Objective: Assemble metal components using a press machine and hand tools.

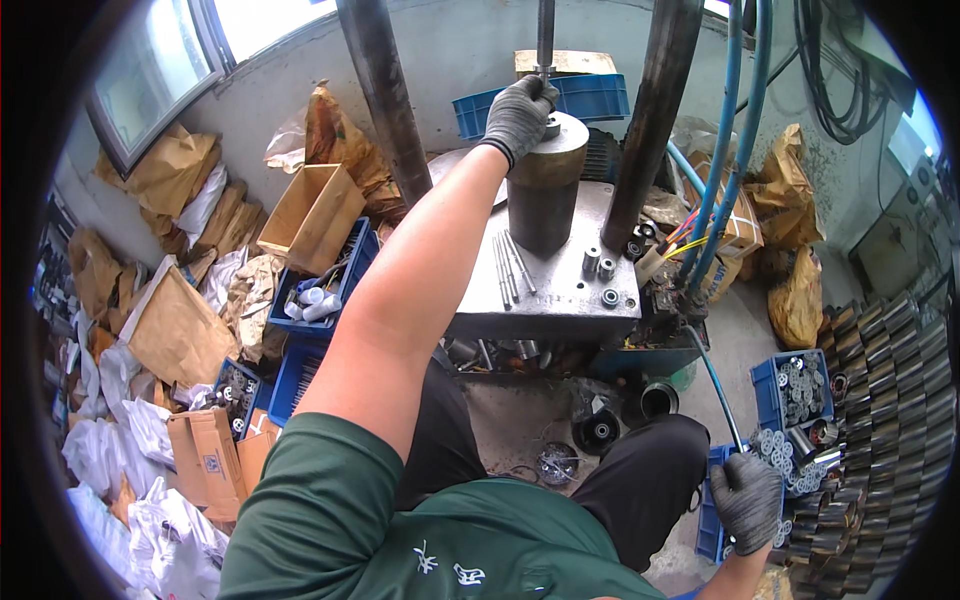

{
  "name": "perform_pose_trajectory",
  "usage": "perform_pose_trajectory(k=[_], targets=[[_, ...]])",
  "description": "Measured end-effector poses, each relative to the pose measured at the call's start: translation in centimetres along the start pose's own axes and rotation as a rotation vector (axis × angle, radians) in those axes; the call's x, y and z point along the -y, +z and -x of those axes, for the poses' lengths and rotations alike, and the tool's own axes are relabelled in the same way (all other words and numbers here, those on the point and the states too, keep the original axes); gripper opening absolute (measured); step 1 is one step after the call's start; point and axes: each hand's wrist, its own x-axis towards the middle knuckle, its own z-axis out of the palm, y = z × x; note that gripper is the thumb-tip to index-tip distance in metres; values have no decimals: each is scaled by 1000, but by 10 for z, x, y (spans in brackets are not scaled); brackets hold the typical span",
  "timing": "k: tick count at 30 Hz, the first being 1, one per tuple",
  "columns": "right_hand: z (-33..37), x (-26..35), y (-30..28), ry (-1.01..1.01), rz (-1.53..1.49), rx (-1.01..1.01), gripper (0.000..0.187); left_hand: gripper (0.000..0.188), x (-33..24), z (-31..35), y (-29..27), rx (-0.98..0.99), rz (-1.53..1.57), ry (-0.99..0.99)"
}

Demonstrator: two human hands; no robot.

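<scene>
Up at the press, my left hand (520,112), in a grey glove, has its fingers closed just under the vertical press ram (545,35). What they hold is mostly hidden by the glove. Below them stands a thick steel cylinder (542,200) with a small dark ring (552,128) on its top. Low on the right, my right hand (748,500), also gloved, is wrapped round the end of a long thin lever (715,380). Several slim metal rods (508,268) and a few small round metal parts (592,260) lie on the steel press table (560,300).
Two dark press columns (385,95) flank the cylinder. Blue hoses (725,130) hang at the right. A blue bin (793,390) of round metal parts stands near stacked dark tubes (880,400). At the left are a wooden box (312,215), blue crates and paper sacks (180,325).
</scene>
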Motion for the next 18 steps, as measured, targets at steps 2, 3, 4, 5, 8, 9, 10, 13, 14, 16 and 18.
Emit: perform_pose_trajectory(k=[2, 3, 4, 5, 8, 9, 10, 13, 14, 16, 18], targets=[[1, -2, 2, -2, 7, -9, 22, 24, -5, 0, 2, 39, -56, -39], [1, -2, 3, -7, 12, -17, 25, 24, -2, 0, 2, 35, -58, -45], [0, -2, 3, -13, 13, -13, 25, 24, -1, -2, 2, 36, -29, -51], [0, -2, 3, -9, 2, -24, 25, 23, 2, -2, 1, 38, 1, -57], [2, -3, 3, 17, -14, -30, 26, 25, -15, 7, 5, 33, 29, -103], [1, -2, 2, 20, -25, -35, 27, 28, -14, 9, 4, 17, 93, -136], [1, -1, 2, 19, -23, -32, 27, 30, -7, 4, 3, 4, -37, -63], [-2, 0, 2, 9, -12, -44, 28, 30, 5, -3, 3, 2, -21, -61], [-2, 0, 3, 1, -23, -51, 29, 31, 9, -5, 3, -9, -24, -51], [-1, -1, 3, 2, -28, -51, 29, 32, 7, -4, 6, -1, -22, -54], [0, -1, 3, 14, -46, -53, 29, 33, 6, -3, 8, -7, -37, -41]])
